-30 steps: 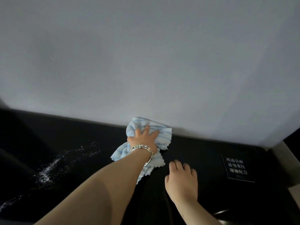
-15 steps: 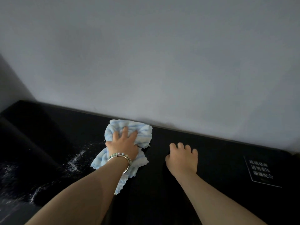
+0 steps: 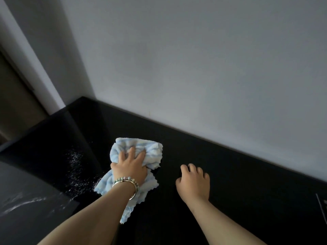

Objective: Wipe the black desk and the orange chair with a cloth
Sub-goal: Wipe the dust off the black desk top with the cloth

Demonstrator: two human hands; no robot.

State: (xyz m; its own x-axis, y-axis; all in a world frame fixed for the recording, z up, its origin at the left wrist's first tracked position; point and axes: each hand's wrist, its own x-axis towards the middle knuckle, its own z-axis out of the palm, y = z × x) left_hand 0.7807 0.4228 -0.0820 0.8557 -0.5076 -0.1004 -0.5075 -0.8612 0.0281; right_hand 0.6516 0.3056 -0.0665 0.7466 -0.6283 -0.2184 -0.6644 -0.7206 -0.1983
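Left hand (image 3: 130, 167): clamped on cloth (image 3: 139, 152), pressing surface (image 3: 230, 174).
Right hand (image 3: 193, 183): empty, fingers curled, braced.
Risk: bunched cloth could skip white specks (image 3: 76, 167).

Looks like an indoor room, a home or perhaps an office, though the frame can't settle which. A glossy black worktop (image 3: 230, 174) runs flush against a plain pale-grey painted wall (image 3: 194, 59), meeting a second wall at the far left corner, with a white upright trim (image 3: 26, 55) and a dim brownish panel (image 3: 14, 103), maybe a door, just left of it. White specks (image 3: 76, 167) dust the worktop's left side.
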